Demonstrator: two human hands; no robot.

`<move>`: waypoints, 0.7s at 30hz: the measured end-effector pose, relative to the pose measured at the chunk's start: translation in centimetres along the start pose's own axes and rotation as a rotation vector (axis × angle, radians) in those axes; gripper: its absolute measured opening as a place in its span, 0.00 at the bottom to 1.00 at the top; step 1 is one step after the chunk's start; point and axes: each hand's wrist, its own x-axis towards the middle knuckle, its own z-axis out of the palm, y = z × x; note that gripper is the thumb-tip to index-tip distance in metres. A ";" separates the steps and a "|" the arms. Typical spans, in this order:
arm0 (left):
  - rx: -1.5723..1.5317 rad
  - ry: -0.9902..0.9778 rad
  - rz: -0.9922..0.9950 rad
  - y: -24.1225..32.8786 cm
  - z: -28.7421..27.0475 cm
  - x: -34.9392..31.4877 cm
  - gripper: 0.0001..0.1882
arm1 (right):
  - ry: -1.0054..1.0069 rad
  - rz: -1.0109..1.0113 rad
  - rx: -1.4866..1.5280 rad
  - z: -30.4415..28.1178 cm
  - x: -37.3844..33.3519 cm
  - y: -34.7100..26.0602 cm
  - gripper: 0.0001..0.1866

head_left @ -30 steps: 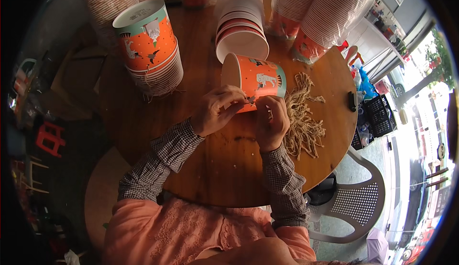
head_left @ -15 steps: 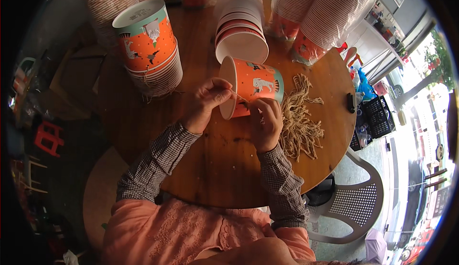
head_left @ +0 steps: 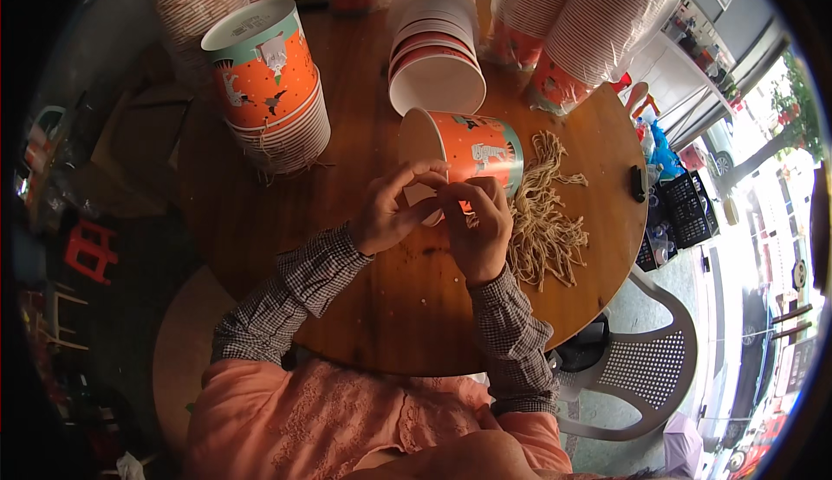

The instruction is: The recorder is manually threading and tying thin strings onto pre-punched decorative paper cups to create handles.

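Note:
An orange paper bucket (head_left: 468,158) with a teal band and printed animal figures lies on its side, its white mouth turned left. My left hand (head_left: 390,211) is at the near side of that mouth, fingertips pinched together. My right hand (head_left: 481,233) pinches too, almost meeting the left one just below the bucket's wall. A thin string runs between them; most of it is hidden by the fingers now. Against the bucket's right end rests a loose heap of tan strings (head_left: 550,229).
On the round wooden table (head_left: 381,307), a stack of upside-down orange buckets (head_left: 269,81) stands at left. Nested white-mouthed buckets (head_left: 438,81) lie behind in plastic. Tall wrapped stacks (head_left: 598,29) rise at far right. A grey chair (head_left: 646,367) stands at the right edge.
My hands have come closer together, the left moving right and slightly down. The bucket has shifted a little to the right and its mouth has turned slightly.

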 end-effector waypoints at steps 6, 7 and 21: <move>-0.121 0.020 -0.121 0.6 0.6 -0.1 0.20 | -0.026 0.236 0.251 -0.1 -0.2 -0.1 0.05; 0.035 0.055 -0.080 0.5 0.7 -0.2 0.19 | -0.026 0.238 0.252 0.0 -0.3 -0.2 0.05; -0.071 0.175 -0.182 0.8 0.4 0.2 0.12 | 0.043 0.305 0.290 0.3 -0.4 0.3 0.07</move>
